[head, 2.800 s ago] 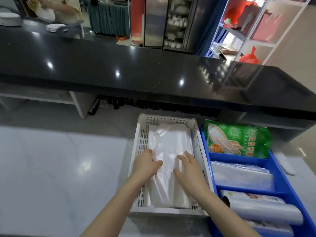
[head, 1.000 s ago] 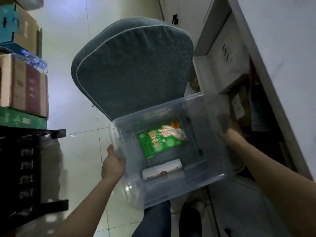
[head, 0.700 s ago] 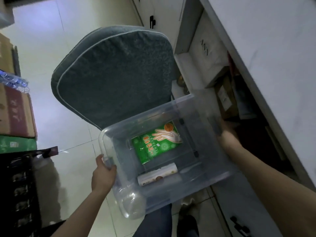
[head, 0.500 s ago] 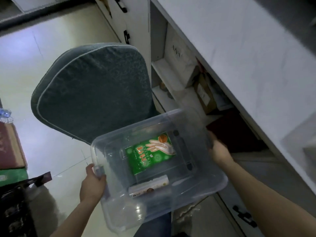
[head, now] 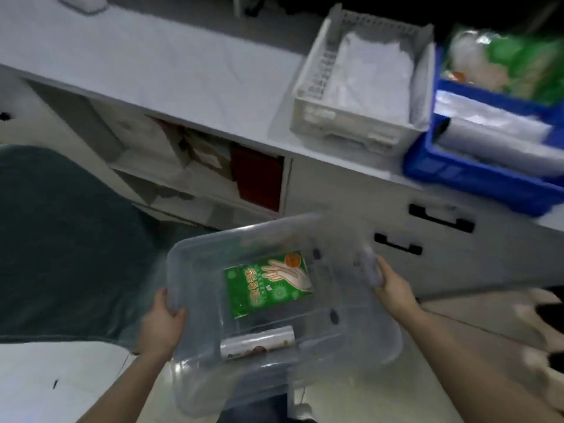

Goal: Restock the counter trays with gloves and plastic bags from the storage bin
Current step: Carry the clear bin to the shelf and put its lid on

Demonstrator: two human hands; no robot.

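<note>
Storage bin [head: 195, 355]: glove pack [head: 268, 283], bag roll [head: 258, 341].

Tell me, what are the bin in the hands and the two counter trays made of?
The bin looks like clear, glossy plastic: the green glove pack and the floor show through its walls. The white tray seems matte moulded plastic, with slotted sides. The blue tray looks like opaque, slightly shiny plastic, though blur hides detail.
</note>
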